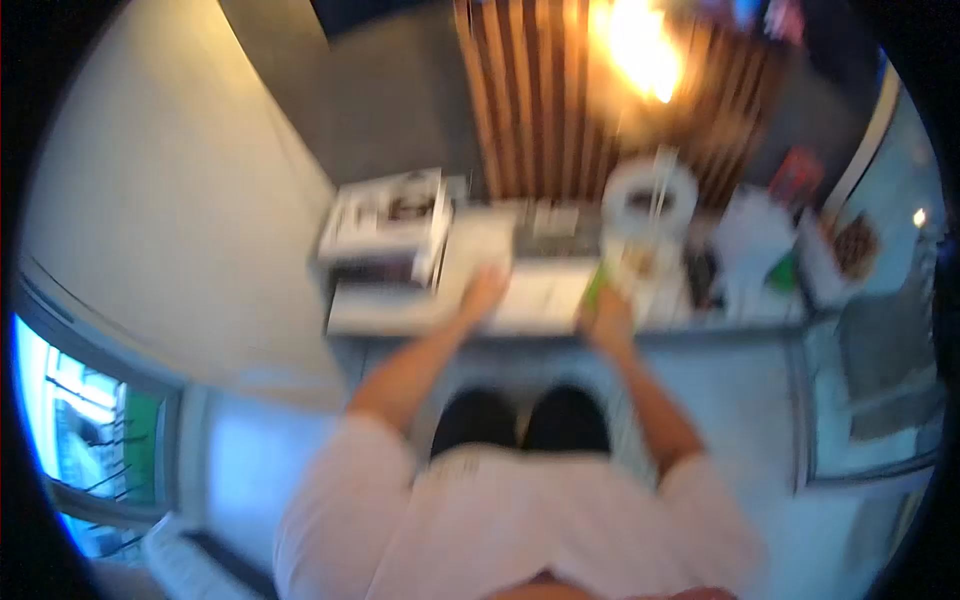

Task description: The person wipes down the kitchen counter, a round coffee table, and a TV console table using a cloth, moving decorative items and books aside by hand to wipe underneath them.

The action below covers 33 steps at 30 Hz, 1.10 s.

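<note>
A white rectangular sheet or pad (548, 292) lies at the front of the tabletop between my two hands. My left hand (485, 289) rests at its left edge; the fingers are smeared by motion, so their pose is unclear. On the other side, my right hand (608, 320) is closed around a slim bright green object (597, 285), held upright near the sheet's right edge. Blur hides what kind of thing it is. A dark flat item (555, 240) lies just behind the sheet.
Stacked boxes or books (385, 225) stand at the left. Behind my right hand is a round white ring-shaped item (650, 195). Dark small items (703, 280), a white bag-like bundle (752, 240) and a brown patterned thing (856, 245) sit rightward. Wooden slats (540, 100) rise behind.
</note>
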Motion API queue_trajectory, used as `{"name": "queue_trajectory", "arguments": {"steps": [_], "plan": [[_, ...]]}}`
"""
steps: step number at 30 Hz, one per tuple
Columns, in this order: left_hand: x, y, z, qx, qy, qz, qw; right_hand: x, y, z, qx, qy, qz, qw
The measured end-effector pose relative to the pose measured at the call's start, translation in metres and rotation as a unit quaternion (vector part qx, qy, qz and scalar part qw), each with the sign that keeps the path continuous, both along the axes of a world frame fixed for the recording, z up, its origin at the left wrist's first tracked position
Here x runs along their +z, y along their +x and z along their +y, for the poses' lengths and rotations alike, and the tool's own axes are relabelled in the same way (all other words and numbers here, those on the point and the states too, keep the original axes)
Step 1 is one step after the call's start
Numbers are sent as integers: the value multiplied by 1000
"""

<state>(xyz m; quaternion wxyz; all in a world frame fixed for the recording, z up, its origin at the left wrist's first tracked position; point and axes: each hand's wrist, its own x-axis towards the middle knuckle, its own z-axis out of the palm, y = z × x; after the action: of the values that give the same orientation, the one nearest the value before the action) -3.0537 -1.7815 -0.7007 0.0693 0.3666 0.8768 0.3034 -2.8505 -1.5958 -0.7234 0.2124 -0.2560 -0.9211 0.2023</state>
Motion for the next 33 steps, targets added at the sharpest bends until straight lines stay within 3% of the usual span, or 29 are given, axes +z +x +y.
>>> {"name": "queue_trajectory", "arguments": {"steps": [1,2,3,4,5,9,13,16,18,19,21,23,25,26,27,28,29,31,33], "plan": [[-23,-3,-18,-7,54,7,998,-6,-14,-6,-1,154,27,988],[-44,-6,-35,-17,107,15,994,0,-24,-17,17,133,64,989],[15,30,-61,44,64,-196,978,9,-30,-31,40,82,-11,996],[-25,26,-84,64,108,-233,964,33,-33,-51,61,48,-84,993],[-13,42,-101,95,209,-302,925,14,-50,-59,41,157,-56,985],[-32,69,-161,220,261,-336,878,15,-79,-107,106,154,-26,982],[-53,77,-199,219,291,-349,863,11,-118,-157,162,183,-38,969],[-51,89,-218,206,301,-339,867,8,-130,-180,203,185,-8,962],[-55,94,-228,153,311,-265,900,24,-135,-193,240,162,-65,955],[-20,106,-234,155,206,-259,931,28,-138,-196,267,139,-66,951],[-26,120,-235,178,291,-284,896,10,-151,-198,284,153,12,946],[-33,132,-246,218,230,-261,912,3,-169,-187,318,68,-32,945],[-36,150,-267,233,238,-265,905,-7,-171,-173,397,-11,17,918],[-42,157,-279,244,214,-253,911,28,-155,-181,337,-65,-92,935],[-47,164,-290,250,192,-235,919,14,-159,-166,334,-16,-46,941],[-51,174,-305,286,174,-184,924,31,-147,-164,309,-69,-70,946],[-50,178,-320,313,154,-130,928,27,-145,-151,302,-43,-14,952],[-57,167,-354,374,98,-17,922,31,-132,-122,238,-28,-36,970],[-71,154,-391,431,21,32,901,19,-120,-81,219,-11,97,971]]}}
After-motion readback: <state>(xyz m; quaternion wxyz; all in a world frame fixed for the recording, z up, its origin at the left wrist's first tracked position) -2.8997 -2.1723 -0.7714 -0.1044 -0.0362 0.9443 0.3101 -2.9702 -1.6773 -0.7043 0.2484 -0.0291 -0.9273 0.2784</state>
